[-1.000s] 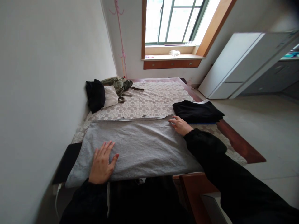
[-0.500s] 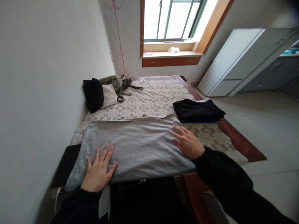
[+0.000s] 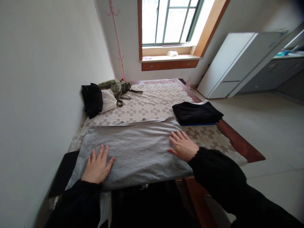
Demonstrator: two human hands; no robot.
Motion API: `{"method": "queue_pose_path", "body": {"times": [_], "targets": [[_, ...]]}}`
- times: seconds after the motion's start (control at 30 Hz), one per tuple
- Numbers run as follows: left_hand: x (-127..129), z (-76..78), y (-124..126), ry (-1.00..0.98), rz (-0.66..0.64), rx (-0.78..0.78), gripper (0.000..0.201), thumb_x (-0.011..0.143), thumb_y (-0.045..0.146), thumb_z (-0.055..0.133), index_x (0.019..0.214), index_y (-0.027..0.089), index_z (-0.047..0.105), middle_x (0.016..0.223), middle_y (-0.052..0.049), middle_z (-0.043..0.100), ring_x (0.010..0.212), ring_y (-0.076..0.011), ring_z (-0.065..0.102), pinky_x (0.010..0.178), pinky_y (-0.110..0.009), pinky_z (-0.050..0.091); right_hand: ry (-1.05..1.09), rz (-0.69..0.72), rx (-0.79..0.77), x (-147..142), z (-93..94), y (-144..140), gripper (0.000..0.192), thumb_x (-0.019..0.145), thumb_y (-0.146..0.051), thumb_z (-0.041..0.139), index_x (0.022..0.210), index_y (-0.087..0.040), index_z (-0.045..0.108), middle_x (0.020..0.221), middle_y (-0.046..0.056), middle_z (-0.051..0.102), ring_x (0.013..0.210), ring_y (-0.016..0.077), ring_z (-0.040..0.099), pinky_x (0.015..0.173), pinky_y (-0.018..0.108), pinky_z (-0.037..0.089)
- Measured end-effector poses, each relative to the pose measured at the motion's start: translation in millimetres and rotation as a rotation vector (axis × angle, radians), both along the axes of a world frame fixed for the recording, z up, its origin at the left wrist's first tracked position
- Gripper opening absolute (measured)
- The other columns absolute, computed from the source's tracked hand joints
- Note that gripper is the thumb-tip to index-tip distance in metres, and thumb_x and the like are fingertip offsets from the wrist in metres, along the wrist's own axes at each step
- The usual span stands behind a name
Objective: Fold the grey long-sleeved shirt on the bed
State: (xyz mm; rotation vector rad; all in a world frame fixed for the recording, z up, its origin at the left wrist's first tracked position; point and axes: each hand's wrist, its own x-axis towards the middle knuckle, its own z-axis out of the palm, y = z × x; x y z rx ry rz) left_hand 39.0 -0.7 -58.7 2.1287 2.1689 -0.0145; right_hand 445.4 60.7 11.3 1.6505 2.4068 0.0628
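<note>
A grey cloth garment [image 3: 135, 148] lies spread across the near end of the table, its near edge hanging slightly over the front. My left hand [image 3: 97, 164] rests flat on its left part, fingers spread. On the right side of the cloth my right hand [image 3: 181, 144] lies palm down with its fingers stretched out. Both hands press on the fabric and neither grips it. Small creases run across the cloth between them. What kind of garment it is, I cannot tell.
Beyond the cloth, a floral tablecloth [image 3: 154, 99] covers the table. Folded black clothes [image 3: 197, 113] are stacked at the right. A black cloth bundle [image 3: 92, 100] and an olive backpack [image 3: 115, 87] sit at the left wall. A dark flat object [image 3: 63, 175] lies near left.
My left hand has slid slightly forward over the cloth, and my right hand has shifted a little, still flat. The view has moved slightly to the right.
</note>
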Motion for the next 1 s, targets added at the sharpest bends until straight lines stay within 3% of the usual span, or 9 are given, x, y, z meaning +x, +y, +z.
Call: {"method": "queue_pose_path", "body": {"times": [0.1,0.2,0.27,0.47,0.57,0.7,0.77,0.9,1.0], "targets": [[63.6,15.2,12.2,-0.042,-0.211,-0.019,0.063,0.102,0.048,0.032,0.162,0.029,0.025,0.169,-0.005,0.023,0.155,-0.042,0.018,0.116,-0.073,0.021,0.122,0.156,-0.027,-68.1,-5.3,10.4,0.065,0.101,-0.055,0.037,0.159,-0.025,0.037,0.167,0.009,0.029,0.153,0.0431,0.021,0.118,0.072,0.019],[104.0,18.9,32.1,-0.084,-0.273,0.017,0.061,0.102,0.047,0.032,0.162,0.035,0.024,0.17,0.001,0.019,0.157,-0.0422,0.01,0.114,-0.08,0.014,0.165,0.169,-0.098,-109.1,-26.4,28.8,0.068,0.1,-0.062,0.036,0.161,-0.033,0.029,0.171,0.004,0.018,0.154,0.0449,0.015,0.113,0.079,0.018],[95.3,15.2,48.0,-0.099,-0.239,0.052,0.061,0.103,0.048,0.03,0.162,0.035,0.024,0.17,0.0,0.022,0.157,-0.039,0.01,0.115,-0.08,0.012,0.171,0.124,-0.078,-102.2,-38.4,47.0,0.069,0.1,-0.065,0.034,0.162,-0.037,0.025,0.171,0.001,0.015,0.156,0.0418,0.011,0.114,0.079,0.014],[-6.4,3.4,85.3,-0.062,0.121,0.128,0.062,0.103,0.043,0.025,0.162,0.024,0.026,0.168,-0.008,0.028,0.155,-0.0359,0.022,0.119,-0.073,0.014,0.109,-0.242,0.162,-16.7,-39.2,99.7,0.064,0.105,-0.05,0.023,0.163,-0.022,0.025,0.169,0.007,0.024,0.155,0.0296,0.02,0.125,0.061,0.01],[-2.3,5.8,92.1,-0.071,0.132,0.103,0.063,0.102,0.044,0.028,0.161,0.02,0.031,0.168,-0.011,0.028,0.154,-0.0397,0.024,0.119,-0.07,0.019,0.102,-0.227,0.193,-24.9,-37.6,95.4,0.063,0.105,-0.044,0.026,0.162,-0.017,0.028,0.168,0.011,0.025,0.155,0.0333,0.022,0.124,0.062,0.011],[45.4,8.7,94.1,-0.146,-0.248,0.142,0.06,0.103,0.04,0.028,0.161,0.024,0.03,0.169,-0.005,0.028,0.156,-0.0304,0.02,0.125,-0.058,0.016,0.213,0.192,0.093,-79.9,-47.4,63.0,0.064,0.104,-0.05,0.031,0.162,-0.025,0.027,0.169,0.007,0.026,0.155,0.0339,0.02,0.124,0.061,0.014],[53.6,8.8,94.6,-0.173,-0.345,0.166,0.059,0.103,0.041,0.029,0.161,0.026,0.03,0.168,-0.003,0.029,0.157,-0.0259,0.02,0.126,-0.053,0.016,0.252,0.275,0.052,-96.3,-51.1,54.0,0.066,0.104,-0.054,0.031,0.163,-0.027,0.025,0.17,0.006,0.023,0.156,0.033,0.018,0.124,0.061,0.015],[19.8,6.4,81.2,-0.144,-0.178,0.149,0.061,0.102,0.041,0.031,0.16,0.022,0.033,0.167,-0.007,0.031,0.156,-0.0284,0.023,0.126,-0.055,0.017,0.207,0.105,0.071,-76.9,-45.2,62.6,0.065,0.104,-0.051,0.03,0.163,-0.023,0.024,0.17,0.008,0.02,0.157,0.0295,0.016,0.125,0.059,0.011],[-12.1,0.8,40.1,-0.1,-0.098,0.12,0.063,0.102,0.043,0.03,0.16,0.018,0.032,0.167,-0.008,0.031,0.155,-0.0327,0.024,0.124,-0.058,0.02,0.16,-0.02,0.086,-44.8,-38.7,55.8,0.063,0.105,-0.046,0.03,0.162,-0.02,0.029,0.169,0.01,0.023,0.156,0.0307,0.018,0.124,0.062,0.012]]}}
